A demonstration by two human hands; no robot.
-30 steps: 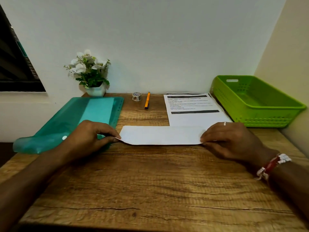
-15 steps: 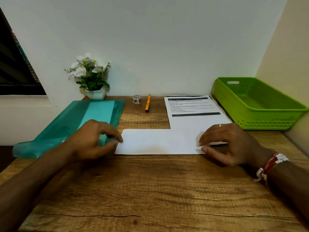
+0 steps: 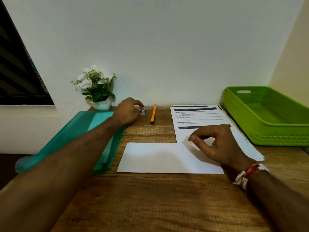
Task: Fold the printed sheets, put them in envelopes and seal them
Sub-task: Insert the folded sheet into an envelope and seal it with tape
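My left arm hides part of the teal folder (image 3: 63,134). My left hand (image 3: 128,111) curls round the tape roll (image 3: 143,110), thumb unseen. My right hand (image 3: 215,143), loosely curled and empty, rests on the white folded paper (image 3: 158,158).

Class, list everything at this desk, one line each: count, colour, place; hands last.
Desk: one, brown, underneath.
Potted flowers: one, white, back left.
Folder: one, teal, left.
Tape roll: one, patterned, back centre.
Pen: one, orange, right of tape roll.
Printed sheets: stack, white, back right.
Blank paper: one, white, centre.
Basket: one, green, far right.
Bracelet: one, red-white, right wrist.
Left hand: one, gripping the tape roll.
Right hand: one, loosely curled, over the papers.
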